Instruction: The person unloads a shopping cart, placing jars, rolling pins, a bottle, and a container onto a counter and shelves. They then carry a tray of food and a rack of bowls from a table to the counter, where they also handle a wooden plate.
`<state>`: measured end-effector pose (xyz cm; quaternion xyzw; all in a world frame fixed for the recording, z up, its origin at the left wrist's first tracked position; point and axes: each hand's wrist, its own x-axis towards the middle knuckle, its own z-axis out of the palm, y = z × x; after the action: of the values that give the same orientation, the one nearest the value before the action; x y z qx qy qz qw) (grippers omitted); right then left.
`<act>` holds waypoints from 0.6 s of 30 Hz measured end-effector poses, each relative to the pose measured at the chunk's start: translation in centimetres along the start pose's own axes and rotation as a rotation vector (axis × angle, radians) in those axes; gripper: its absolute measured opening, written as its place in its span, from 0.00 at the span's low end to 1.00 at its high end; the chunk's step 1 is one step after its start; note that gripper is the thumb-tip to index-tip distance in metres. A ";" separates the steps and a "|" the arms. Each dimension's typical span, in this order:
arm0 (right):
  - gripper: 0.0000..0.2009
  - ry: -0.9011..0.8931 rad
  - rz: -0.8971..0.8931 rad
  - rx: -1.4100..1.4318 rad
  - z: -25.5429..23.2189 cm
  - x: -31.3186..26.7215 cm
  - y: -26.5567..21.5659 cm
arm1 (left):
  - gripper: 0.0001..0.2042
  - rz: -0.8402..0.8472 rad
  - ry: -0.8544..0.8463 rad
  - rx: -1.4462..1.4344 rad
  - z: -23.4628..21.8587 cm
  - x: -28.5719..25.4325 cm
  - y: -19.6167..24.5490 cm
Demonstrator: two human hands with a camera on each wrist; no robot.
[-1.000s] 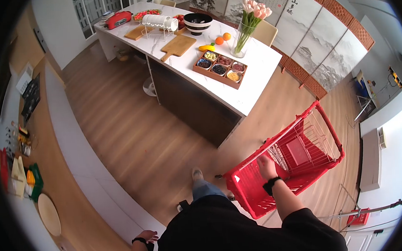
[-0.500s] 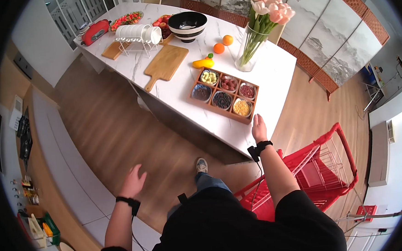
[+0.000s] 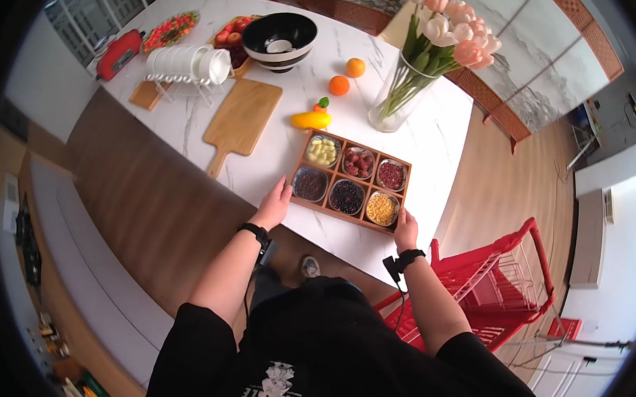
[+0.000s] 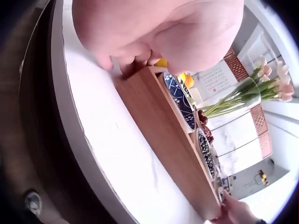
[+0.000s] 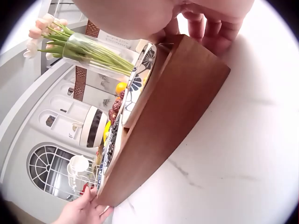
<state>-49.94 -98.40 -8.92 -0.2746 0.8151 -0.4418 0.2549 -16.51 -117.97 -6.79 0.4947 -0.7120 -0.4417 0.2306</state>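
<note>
A wooden compartment box (image 3: 325,210) sits on the white marble-patterned table (image 3: 433,169), with small bowls of dry foods in its compartments. At its left end my left hand (image 3: 273,205) grips the corner, and in the left wrist view the fingers (image 4: 133,63) curl against the end wall. My right hand (image 3: 406,229) holds the opposite end, thumb near the rim; the right wrist view shows its fingers (image 5: 212,32) bent behind the end wall. Yellow kernels (image 3: 382,208) fill the bowl nearest my right hand. A dark-filled bowl (image 3: 310,184) lies closest to the left.
A cutting board (image 3: 246,115), a yellow pepper-like item (image 3: 311,119) and oranges (image 3: 339,86) lie beyond the box. The tulip vase (image 3: 406,95) stands behind it to the right. A red shopping cart (image 3: 498,289) is beside the table at right.
The person has stepped from the cart to the table. My right hand left the cart and reached the box's right end; my left hand rose from the side and took hold of its left end.
</note>
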 end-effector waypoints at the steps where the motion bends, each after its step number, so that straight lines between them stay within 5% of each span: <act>1: 0.21 -0.077 0.029 0.038 -0.1 0.0 -0.2 | 0.28 0.041 0.002 -0.034 0.6 0.4 -0.5; 4: 0.21 0.028 0.017 0.027 0.7 -0.3 2.3 | 0.27 -0.030 -0.060 -0.133 0.8 0.0 -0.4; 11: 0.20 0.042 0.066 0.090 0.4 -1.5 -0.2 | 0.24 0.028 -0.151 -0.192 -0.7 0.6 -0.8; 18: 0.19 -0.012 0.072 0.027 0.3 -4.5 -1.3 | 0.21 0.000 -0.014 -0.113 -2.1 -0.6 -0.7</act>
<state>-46.21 -96.12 -7.18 -0.2442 0.8168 -0.4418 0.2794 -14.31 -118.30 -6.28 0.4776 -0.6875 -0.4850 0.2531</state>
